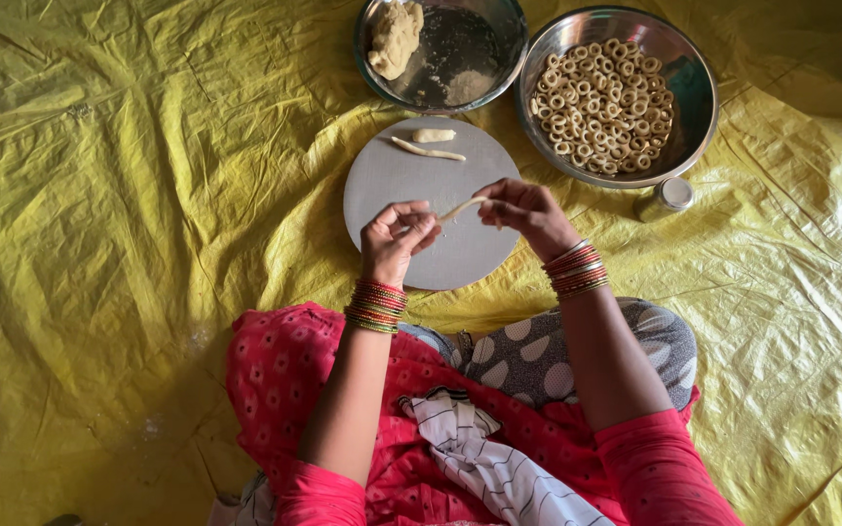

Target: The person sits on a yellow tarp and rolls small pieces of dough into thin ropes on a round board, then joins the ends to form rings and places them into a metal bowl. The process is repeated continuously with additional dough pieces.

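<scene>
A person seated on a yellow sheet holds a thin dough strip between both hands above a round grey board. The left hand pinches one end with curled fingers; the right hand grips the other end. A second dough rope and a small dough piece lie on the board's far side. Beyond stand a steel bowl holding a dough lump and a steel basin filled with dough rings, with a small tin just beside it.
</scene>
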